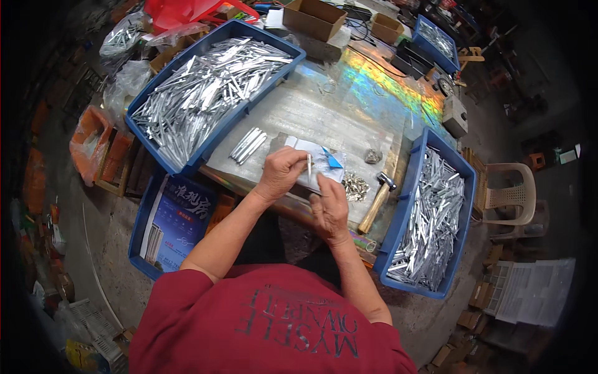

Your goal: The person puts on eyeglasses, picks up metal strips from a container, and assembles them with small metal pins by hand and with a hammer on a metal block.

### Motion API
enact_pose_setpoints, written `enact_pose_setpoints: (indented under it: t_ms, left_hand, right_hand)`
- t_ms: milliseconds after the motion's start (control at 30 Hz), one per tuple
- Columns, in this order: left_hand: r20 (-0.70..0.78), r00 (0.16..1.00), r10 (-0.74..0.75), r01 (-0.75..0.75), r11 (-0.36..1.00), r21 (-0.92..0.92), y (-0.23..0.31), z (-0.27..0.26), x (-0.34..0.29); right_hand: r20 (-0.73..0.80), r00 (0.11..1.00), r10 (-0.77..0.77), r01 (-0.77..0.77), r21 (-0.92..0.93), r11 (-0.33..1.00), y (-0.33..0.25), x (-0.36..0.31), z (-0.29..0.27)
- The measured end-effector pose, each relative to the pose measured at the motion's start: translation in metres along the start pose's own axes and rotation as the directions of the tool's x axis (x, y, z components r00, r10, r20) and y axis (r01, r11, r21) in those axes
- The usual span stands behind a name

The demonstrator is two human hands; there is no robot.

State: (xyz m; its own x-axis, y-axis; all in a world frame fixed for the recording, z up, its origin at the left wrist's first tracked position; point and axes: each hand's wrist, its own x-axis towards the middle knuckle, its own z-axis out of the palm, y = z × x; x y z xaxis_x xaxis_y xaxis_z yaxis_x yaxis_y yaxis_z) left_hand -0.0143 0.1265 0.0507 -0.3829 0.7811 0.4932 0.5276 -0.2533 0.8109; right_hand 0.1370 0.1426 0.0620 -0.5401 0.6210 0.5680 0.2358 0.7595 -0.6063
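Note:
My left hand (278,174) is closed in a pinch on a thin silvery metal strip (309,163), held upright over a white sheet (298,144) on the worktable. Just below the strip, my right hand (330,209) has its fingers curled together; anything between them is too small to make out. A blue pointed piece (332,162) lies on the sheet. Beside my right hand is a pile of small shiny metal parts (355,187). Further right rests a hammer (375,209) with a wooden handle. Several metal strips (248,146) lie side by side left of my hands.
A blue bin heaped with metal strips (212,87) stands at the far left, another full blue bin (430,218) at the right. A small clump (373,156) sits beyond the hammer. Cardboard boxes (314,19) stand at the back. A plastic chair (511,193) is off to the right.

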Motion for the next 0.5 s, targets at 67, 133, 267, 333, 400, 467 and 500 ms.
enact_pose_setpoints:
  t_ms: [67, 133, 267, 333, 400, 467, 500]
  left_hand:
    - [-0.008, 1.0, 0.007, -0.007, 1.0, -0.011, -0.003, 0.001, -0.002]
    - [0.011, 1.0, -0.011, 0.012, 1.0, -0.018, -0.002, -0.001, -0.001]
    - [0.02, 1.0, -0.001, 0.001, 1.0, -0.016, -0.001, -0.001, 0.0]
    - [0.02, 1.0, 0.013, -0.013, 1.0, -0.011, 0.0, 0.0, 0.0]
    - [0.017, 0.999, 0.027, -0.027, 1.0, -0.001, -0.001, 0.001, 0.0]
    - [0.031, 0.998, 0.049, -0.05, 0.998, 0.041, -0.002, 0.002, 0.0]
    - [0.029, 0.998, 0.049, -0.05, 0.998, 0.044, -0.003, 0.001, 0.0]
  right_hand:
    - [-0.031, 0.997, 0.071, -0.072, -0.023, 0.997, 0.018, -0.016, -0.013]
    - [-0.192, 0.925, 0.327, -0.371, -0.278, 0.886, 0.031, -0.022, -0.032]
    - [-0.225, 0.876, 0.426, -0.48, -0.502, 0.72, 0.057, -0.041, -0.053]
    - [-0.2, 0.801, 0.564, -0.562, -0.573, 0.596, 0.06, -0.046, -0.057]
    - [-0.249, 0.76, 0.601, -0.628, -0.52, 0.579, 0.062, -0.046, -0.057]
    - [-0.292, 0.714, 0.636, -0.687, -0.463, 0.559, 0.061, -0.044, -0.057]
    - [-0.335, 0.641, 0.691, -0.767, -0.328, 0.552, 0.057, -0.039, -0.058]
